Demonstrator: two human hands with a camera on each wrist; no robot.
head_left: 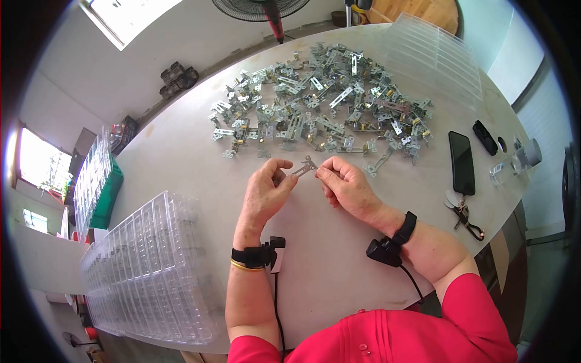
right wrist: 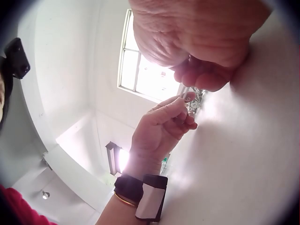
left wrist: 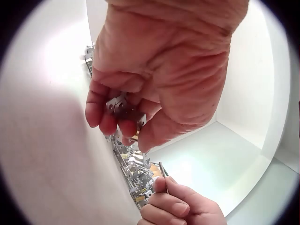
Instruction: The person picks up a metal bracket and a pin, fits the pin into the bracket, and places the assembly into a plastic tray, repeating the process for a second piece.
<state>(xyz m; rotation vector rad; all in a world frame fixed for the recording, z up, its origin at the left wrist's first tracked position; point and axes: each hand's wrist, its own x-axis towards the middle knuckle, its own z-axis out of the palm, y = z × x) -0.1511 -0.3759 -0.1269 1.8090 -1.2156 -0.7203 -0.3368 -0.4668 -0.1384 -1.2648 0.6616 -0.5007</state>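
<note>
Left hand (head_left: 261,192) grip pinching slotted metal bracket (head_left: 302,170), right hand (head_left: 350,186) pinching thin piece (left wrist: 162,170) just beside, heaped metal brackets (head_left: 341,97) beyond on table (head_left: 164,160)

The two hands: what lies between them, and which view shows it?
A slotted metal bracket lies between the left hand and the right hand, as the head view shows.

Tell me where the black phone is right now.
In the head view, the black phone lies on the right side of the table, out past the right hand, with the small black case and clear bottle to its right.
</note>
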